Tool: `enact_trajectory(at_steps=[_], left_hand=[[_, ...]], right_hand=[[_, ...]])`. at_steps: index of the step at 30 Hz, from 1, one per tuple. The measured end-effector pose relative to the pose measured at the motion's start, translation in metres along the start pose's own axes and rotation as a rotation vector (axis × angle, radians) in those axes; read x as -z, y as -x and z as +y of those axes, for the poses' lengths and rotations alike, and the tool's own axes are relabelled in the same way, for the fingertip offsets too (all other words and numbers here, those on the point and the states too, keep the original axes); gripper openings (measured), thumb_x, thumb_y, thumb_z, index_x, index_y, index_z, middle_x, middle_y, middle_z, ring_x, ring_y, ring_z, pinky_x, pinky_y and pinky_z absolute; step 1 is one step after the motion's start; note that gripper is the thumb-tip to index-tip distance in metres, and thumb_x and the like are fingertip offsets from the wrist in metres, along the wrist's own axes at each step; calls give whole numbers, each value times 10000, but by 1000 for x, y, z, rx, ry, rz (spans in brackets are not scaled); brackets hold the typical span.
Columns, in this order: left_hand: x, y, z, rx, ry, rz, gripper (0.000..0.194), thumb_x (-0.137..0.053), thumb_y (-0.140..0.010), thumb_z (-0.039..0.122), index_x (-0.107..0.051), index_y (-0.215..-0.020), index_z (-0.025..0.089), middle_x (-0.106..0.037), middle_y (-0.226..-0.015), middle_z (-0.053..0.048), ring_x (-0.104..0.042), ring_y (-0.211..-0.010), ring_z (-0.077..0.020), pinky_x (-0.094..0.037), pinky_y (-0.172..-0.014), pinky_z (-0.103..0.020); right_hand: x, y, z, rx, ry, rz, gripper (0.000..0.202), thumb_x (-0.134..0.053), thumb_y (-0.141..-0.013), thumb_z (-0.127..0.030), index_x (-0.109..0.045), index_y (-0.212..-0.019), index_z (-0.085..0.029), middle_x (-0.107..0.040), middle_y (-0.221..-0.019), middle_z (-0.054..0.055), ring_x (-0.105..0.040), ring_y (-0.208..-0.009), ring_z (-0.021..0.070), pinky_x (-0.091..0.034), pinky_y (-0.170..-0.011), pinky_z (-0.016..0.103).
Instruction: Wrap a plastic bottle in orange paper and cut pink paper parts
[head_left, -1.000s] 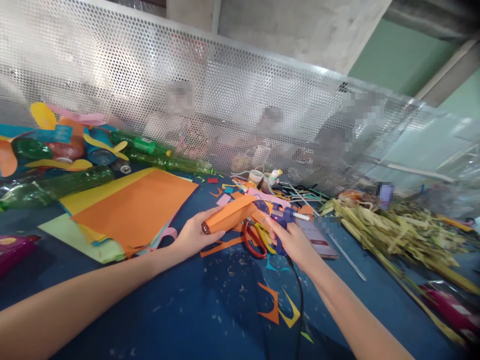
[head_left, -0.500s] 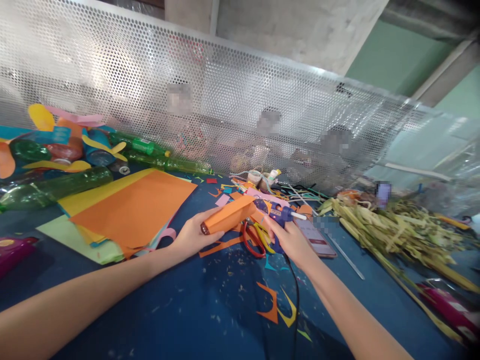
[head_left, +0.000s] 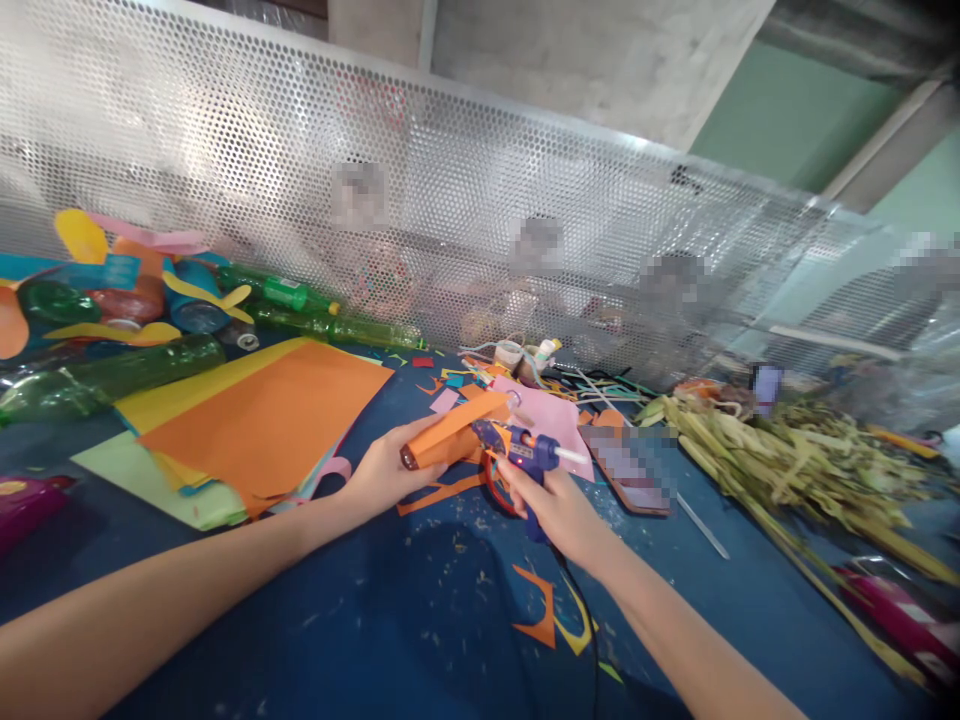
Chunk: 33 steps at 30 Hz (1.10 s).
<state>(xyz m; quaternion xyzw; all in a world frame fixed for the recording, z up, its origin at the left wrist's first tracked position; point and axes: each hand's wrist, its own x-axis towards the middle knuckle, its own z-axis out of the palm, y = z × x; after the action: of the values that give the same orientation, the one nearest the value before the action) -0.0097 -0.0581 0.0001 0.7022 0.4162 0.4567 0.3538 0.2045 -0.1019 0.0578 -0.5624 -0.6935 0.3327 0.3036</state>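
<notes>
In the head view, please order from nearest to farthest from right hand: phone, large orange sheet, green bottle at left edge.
From right hand:
1. Phone, right side.
2. Large orange sheet, left.
3. Green bottle, farther left.

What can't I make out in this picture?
All in the head view:
Glue gun tip: blurred against the orange paper.
Scissors blades: hidden around the glue gun and right hand.
Phone screen: pixelated.
People: blurred behind the perforated sheet.
Magenta object: cut off by the left edge.
</notes>
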Motion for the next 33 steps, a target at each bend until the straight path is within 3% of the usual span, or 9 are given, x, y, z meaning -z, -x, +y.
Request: enact_trajectory(at_steps=[8,13,22,33], left_hand=[[2,0,3,9,82,-50,621,-648,-714,275,-450,-1298,205,-582,-1241,-55,-631,-983,-209,-534,-828,-321],[1,0,3,13,59,-27,632,-660,-694,255,-460,-1291,201,-542,-1293,-60,-614,-1023,-216,-519,-863,-324],[1,2,0,-20,0,0,603,-652,-715,291,-473,-1287,225,-534,-1303,-49,-576,-1093,-218,-495,-906,-323],[3,0,-1,-19,-99,18,599,-654,-720,330,-483,-1285,231,-570,-1256,-40,-571,-1094,-215,-476,-928,-325]], right_hand=[[-20,14,-6,-9,-83,-128,370,-417,-853,-540,-425,-709,-199,-430,-569,-39,-437,-529,107,-357,-514,234],[-20,16,-7,10,-37,-163,372,-416,-857,-535,-420,-694,-201,-429,-564,-41,-421,-512,101,-333,-495,228],[16,-9,11,41,63,47,426,-419,-846,-532,-437,-591,-192,-484,-516,-17,-462,-518,124,-368,-549,261],[32,-17,15,-42,30,107,450,-435,-802,-565,-439,-543,-197,-465,-486,-18,-457,-489,130,-361,-536,268]])
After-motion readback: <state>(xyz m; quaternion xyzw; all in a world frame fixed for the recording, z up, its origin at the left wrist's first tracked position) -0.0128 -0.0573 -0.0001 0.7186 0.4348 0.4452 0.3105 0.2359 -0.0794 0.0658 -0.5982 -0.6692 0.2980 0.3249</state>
